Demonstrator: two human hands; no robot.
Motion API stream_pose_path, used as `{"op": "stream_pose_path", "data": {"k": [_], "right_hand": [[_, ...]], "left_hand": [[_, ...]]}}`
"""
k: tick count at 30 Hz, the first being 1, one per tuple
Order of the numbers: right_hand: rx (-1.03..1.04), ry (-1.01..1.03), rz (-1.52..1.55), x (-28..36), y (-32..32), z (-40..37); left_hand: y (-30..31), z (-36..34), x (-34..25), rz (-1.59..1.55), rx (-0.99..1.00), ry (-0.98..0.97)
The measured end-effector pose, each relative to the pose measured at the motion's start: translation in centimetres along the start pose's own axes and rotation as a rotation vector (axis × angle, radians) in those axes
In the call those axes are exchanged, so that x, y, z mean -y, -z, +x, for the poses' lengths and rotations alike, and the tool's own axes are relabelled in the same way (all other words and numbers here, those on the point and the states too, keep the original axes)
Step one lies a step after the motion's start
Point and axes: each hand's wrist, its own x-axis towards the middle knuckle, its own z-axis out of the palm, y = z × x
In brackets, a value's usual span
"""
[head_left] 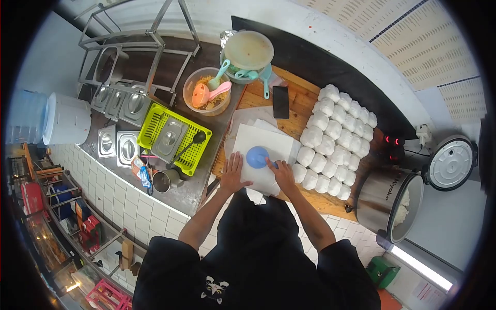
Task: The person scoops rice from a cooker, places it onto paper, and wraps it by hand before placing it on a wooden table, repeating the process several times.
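My left hand (pixel 233 174) lies flat with fingers spread on the near left part of a stack of white paper sheets (pixel 279 142). My right hand (pixel 282 174) grips the handle of a blue plastic scoop (pixel 256 157), its rounded bowl resting on the top sheet. What is under the bowl is hidden. Just right of the sheets, many white paper-wrapped parcels (pixel 330 142) sit in close rows on the wooden table (pixel 297 82). A dark phone (pixel 281 102) lies beyond the sheets.
A tub of crumbly food (pixel 217 107) holds orange-pink and green scoops. Behind it stands a lidded bowl (pixel 249 50). A green basket (pixel 194 161), metal lids (pixel 127 149) and a metal mug (pixel 162 181) occupy the left counter. An open rice cooker (pixel 380 194) stands at right.
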Motion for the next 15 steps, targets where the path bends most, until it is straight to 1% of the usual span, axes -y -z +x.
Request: {"op": "stream_pose_path", "data": {"k": [3,6,7,8,9,10,11,12,13,14,15], "right_hand": [[-0.100,0.069,0.106,-1.1,1.2,-0.4],[-0.445,-0.229,0.388,-1.4,4.7,-3.5],[-0.486,-0.401,0.445,-2.1,6.4,-5.3],[-0.492,-0.686,0.739,-2.9,8.7,-7.2],[-0.509,-0.760,0.502,-4.7,12.2,-9.4],[-0.705,-0.659,0.292,-7.4,14.2,-12.2],[-0.904,-0.559,0.136,-10.1,17.0,-15.1],[-0.941,-0.638,0.051,-12.2,20.2,-18.7],[-1.102,-0.807,0.362,-14.6,22.2,-22.7],[-1.187,-0.817,0.273,-15.8,26.4,-24.8],[-1.305,-0.855,0.287,-17.7,29.4,-27.4]], "left_hand": [[0.0,0.2,0.2,-0.003,-0.001,-0.004],[0.0,-0.6,-0.9,-0.003,0.002,0.050],[0.3,-0.2,-1.1,0.008,-0.004,0.066],[0.0,-0.1,-1.4,0.010,-0.008,0.139],[-0.5,-0.4,-1.9,0.012,-0.014,0.200],[-1.3,-0.9,-2.5,0.014,-0.016,0.249],[-2.9,-1.5,-2.1,-0.013,-0.097,0.220],[-4.6,-2.1,-1.8,-0.048,-0.171,0.169],[-5.5,-2.4,-2.4,-0.026,-0.189,0.203],[-6.4,-2.7,-3.3,-0.004,-0.205,0.234],[-7.3,-3.0,-4.2,0.025,-0.228,0.246]]}}
